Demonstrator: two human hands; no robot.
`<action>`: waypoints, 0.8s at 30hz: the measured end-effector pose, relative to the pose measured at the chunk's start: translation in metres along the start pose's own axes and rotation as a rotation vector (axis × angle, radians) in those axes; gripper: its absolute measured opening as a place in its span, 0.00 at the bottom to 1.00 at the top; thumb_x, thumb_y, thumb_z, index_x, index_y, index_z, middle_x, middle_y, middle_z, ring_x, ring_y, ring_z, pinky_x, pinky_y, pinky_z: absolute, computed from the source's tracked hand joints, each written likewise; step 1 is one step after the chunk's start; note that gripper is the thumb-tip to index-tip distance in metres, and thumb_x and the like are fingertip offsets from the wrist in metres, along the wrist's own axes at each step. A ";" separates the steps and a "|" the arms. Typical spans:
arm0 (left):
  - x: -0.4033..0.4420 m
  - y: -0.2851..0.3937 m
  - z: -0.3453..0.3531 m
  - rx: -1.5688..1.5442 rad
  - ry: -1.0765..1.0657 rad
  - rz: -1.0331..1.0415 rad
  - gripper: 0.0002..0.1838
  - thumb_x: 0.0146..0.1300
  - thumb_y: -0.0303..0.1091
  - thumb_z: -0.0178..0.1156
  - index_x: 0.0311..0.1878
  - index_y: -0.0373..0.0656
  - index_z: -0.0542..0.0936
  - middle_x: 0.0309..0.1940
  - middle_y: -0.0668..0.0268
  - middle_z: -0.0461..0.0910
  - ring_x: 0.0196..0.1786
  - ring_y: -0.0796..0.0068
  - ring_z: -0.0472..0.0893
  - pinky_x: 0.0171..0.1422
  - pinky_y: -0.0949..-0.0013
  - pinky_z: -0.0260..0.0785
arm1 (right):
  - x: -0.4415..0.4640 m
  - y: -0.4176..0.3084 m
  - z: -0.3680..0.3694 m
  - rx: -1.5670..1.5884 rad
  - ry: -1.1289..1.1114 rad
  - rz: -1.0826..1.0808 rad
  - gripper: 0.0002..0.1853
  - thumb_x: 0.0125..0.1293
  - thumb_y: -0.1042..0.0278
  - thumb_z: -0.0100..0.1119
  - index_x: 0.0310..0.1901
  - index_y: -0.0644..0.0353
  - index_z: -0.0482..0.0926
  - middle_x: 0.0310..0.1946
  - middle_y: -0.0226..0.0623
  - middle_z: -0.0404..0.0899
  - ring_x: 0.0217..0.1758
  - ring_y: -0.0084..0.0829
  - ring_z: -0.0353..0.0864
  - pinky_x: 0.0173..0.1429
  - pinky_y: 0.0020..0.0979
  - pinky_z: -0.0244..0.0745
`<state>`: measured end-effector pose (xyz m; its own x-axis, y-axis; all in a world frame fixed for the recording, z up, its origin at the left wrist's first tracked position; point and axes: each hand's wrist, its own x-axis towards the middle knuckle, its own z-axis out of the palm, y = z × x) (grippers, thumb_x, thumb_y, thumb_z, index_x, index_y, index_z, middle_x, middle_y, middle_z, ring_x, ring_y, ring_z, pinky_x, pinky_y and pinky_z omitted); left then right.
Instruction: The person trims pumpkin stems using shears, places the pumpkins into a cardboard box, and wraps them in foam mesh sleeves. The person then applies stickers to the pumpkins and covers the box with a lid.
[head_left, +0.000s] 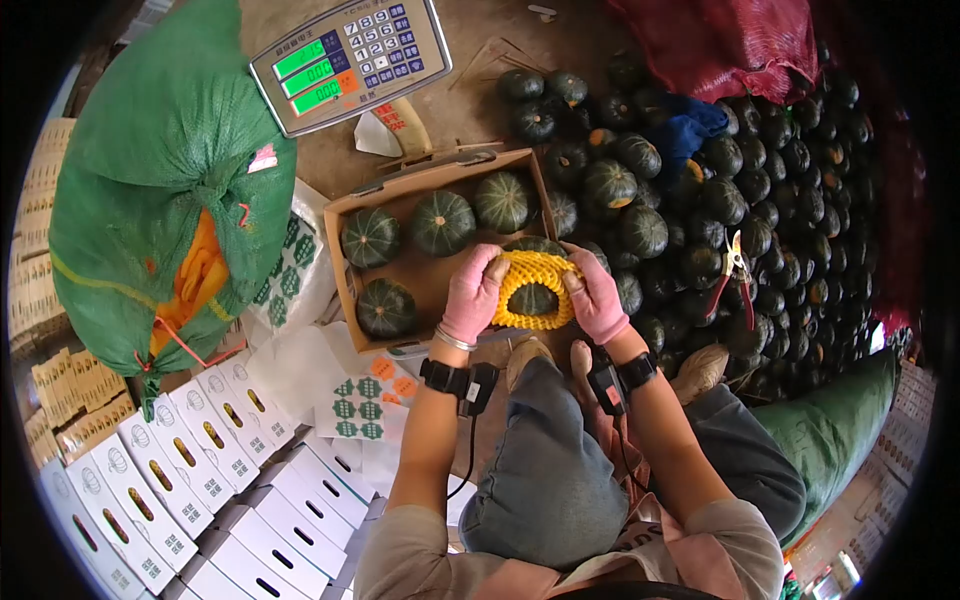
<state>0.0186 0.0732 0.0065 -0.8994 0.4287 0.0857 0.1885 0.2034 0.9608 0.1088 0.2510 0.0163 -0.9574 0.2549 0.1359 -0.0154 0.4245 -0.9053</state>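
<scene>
My left hand (472,297) and my right hand (596,294), both in pink gloves, are closed on opposite sides of a yellow foam net sleeve (532,266), stretching it between them. Dark green skin of a squash (530,299) shows through the sleeve's opening, and more green shows just above it. Whether the sleeve is around a squash or only over one, I cannot tell. Below and beyond my hands is an open cardboard box (432,288) with several green squashes, one (443,222) at its back middle and another (386,307) at its near left.
A digital scale display (350,60) stands beyond the box. At right lies a big heap of squashes (720,195), with red-handled pruning shears (735,280) on it. A green mesh sack (150,170) holding yellow sleeves is at left, above rows of white cartons (290,535).
</scene>
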 end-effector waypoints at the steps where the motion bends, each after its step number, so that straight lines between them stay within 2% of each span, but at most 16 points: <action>1: 0.005 -0.005 0.000 -0.002 0.009 0.006 0.05 0.63 0.28 0.56 0.40 0.38 0.74 0.29 0.57 0.76 0.31 0.67 0.76 0.38 0.69 0.70 | 0.006 -0.001 0.002 0.069 0.017 -0.006 0.08 0.64 0.71 0.51 0.42 0.64 0.72 0.39 0.49 0.75 0.40 0.48 0.75 0.45 0.33 0.72; 3: 0.009 -0.013 -0.001 -0.011 0.024 0.009 0.06 0.63 0.28 0.57 0.40 0.38 0.74 0.28 0.58 0.76 0.30 0.69 0.76 0.39 0.70 0.70 | 0.013 0.002 0.006 0.023 0.058 0.120 0.06 0.64 0.71 0.52 0.41 0.63 0.73 0.33 0.46 0.76 0.35 0.43 0.76 0.41 0.31 0.71; 4: 0.009 -0.017 -0.003 -0.032 -0.019 -0.046 0.07 0.64 0.29 0.57 0.41 0.36 0.73 0.31 0.67 0.74 0.35 0.80 0.71 0.43 0.75 0.67 | 0.014 0.003 0.007 -0.001 0.079 0.185 0.06 0.64 0.71 0.53 0.40 0.63 0.73 0.30 0.44 0.76 0.32 0.41 0.76 0.39 0.30 0.71; 7: 0.011 -0.020 -0.002 -0.003 0.047 -0.058 0.05 0.62 0.27 0.58 0.39 0.37 0.75 0.27 0.61 0.76 0.31 0.79 0.73 0.39 0.72 0.69 | 0.014 0.012 0.016 0.032 0.205 0.198 0.05 0.64 0.71 0.55 0.38 0.62 0.74 0.24 0.39 0.74 0.27 0.32 0.74 0.35 0.28 0.70; 8: 0.010 -0.024 -0.001 -0.046 0.056 -0.116 0.04 0.62 0.27 0.58 0.38 0.37 0.75 0.28 0.67 0.76 0.33 0.83 0.71 0.39 0.74 0.68 | 0.013 0.018 0.018 0.051 0.217 0.206 0.05 0.63 0.71 0.56 0.38 0.62 0.73 0.24 0.38 0.73 0.27 0.28 0.72 0.35 0.26 0.69; 11: 0.003 -0.046 0.000 -0.367 0.070 -0.414 0.03 0.64 0.26 0.56 0.38 0.36 0.76 0.30 0.72 0.77 0.34 0.84 0.72 0.40 0.78 0.68 | 0.011 0.036 0.026 0.196 0.194 0.364 0.06 0.63 0.71 0.57 0.38 0.63 0.73 0.24 0.37 0.72 0.27 0.27 0.71 0.34 0.25 0.69; 12: 0.000 -0.047 0.003 -0.772 0.093 -0.604 0.04 0.65 0.25 0.53 0.40 0.36 0.77 0.33 0.74 0.77 0.34 0.84 0.74 0.42 0.80 0.68 | 0.013 0.031 0.026 0.289 0.199 0.393 0.07 0.63 0.70 0.57 0.39 0.62 0.73 0.25 0.38 0.74 0.29 0.29 0.74 0.37 0.27 0.70; 15: 0.000 -0.050 0.004 -0.750 0.091 -0.671 0.06 0.66 0.25 0.52 0.41 0.35 0.77 0.36 0.72 0.78 0.36 0.83 0.75 0.43 0.79 0.69 | 0.016 0.007 0.019 0.038 0.221 0.376 0.09 0.64 0.67 0.56 0.43 0.60 0.72 0.27 0.42 0.76 0.34 0.37 0.78 0.41 0.30 0.73; 16: -0.004 -0.048 0.002 -0.447 0.082 -0.483 0.08 0.68 0.30 0.51 0.45 0.37 0.76 0.37 0.69 0.79 0.39 0.82 0.75 0.44 0.77 0.70 | 0.020 -0.010 0.012 -0.069 0.133 0.507 0.13 0.65 0.63 0.54 0.48 0.58 0.71 0.34 0.46 0.77 0.40 0.46 0.78 0.45 0.36 0.74; 19: -0.014 -0.024 -0.009 -0.055 0.159 -0.314 0.12 0.68 0.36 0.52 0.49 0.41 0.75 0.38 0.64 0.79 0.42 0.79 0.76 0.45 0.73 0.71 | 0.010 -0.033 0.002 -0.451 0.201 0.186 0.15 0.64 0.61 0.54 0.50 0.56 0.70 0.40 0.47 0.74 0.43 0.49 0.76 0.45 0.40 0.74; 20: -0.016 -0.007 -0.010 0.100 0.113 -0.200 0.16 0.68 0.43 0.52 0.51 0.43 0.73 0.37 0.59 0.79 0.42 0.71 0.79 0.47 0.68 0.71 | 0.002 -0.035 -0.003 -0.342 0.100 0.215 0.18 0.62 0.60 0.56 0.51 0.57 0.70 0.43 0.47 0.72 0.44 0.49 0.75 0.45 0.42 0.73; 21: -0.021 0.001 -0.009 0.138 0.033 -0.257 0.16 0.68 0.43 0.51 0.50 0.42 0.73 0.38 0.57 0.79 0.42 0.63 0.79 0.48 0.65 0.71 | -0.005 -0.038 -0.003 -0.268 -0.011 0.251 0.16 0.62 0.65 0.55 0.51 0.58 0.70 0.42 0.49 0.73 0.43 0.51 0.75 0.45 0.40 0.73; 23: -0.028 -0.009 -0.005 0.073 0.093 -0.223 0.15 0.69 0.43 0.51 0.50 0.42 0.74 0.39 0.55 0.79 0.43 0.58 0.79 0.48 0.65 0.71 | -0.017 -0.021 0.007 -0.128 0.044 0.308 0.15 0.63 0.70 0.54 0.51 0.60 0.69 0.40 0.49 0.75 0.40 0.48 0.77 0.43 0.37 0.74; 24: -0.027 -0.007 -0.004 0.075 0.089 -0.241 0.15 0.69 0.42 0.51 0.50 0.43 0.74 0.40 0.54 0.79 0.44 0.57 0.79 0.49 0.65 0.71 | -0.013 -0.023 0.009 -0.023 0.071 0.364 0.14 0.64 0.71 0.53 0.50 0.61 0.70 0.39 0.47 0.75 0.39 0.42 0.77 0.42 0.34 0.74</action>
<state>0.0397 0.0565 -0.0017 -0.9524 0.2814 -0.1170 -0.0094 0.3564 0.9343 0.1190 0.2298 0.0319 -0.8766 0.4520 -0.1652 0.3299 0.3144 -0.8901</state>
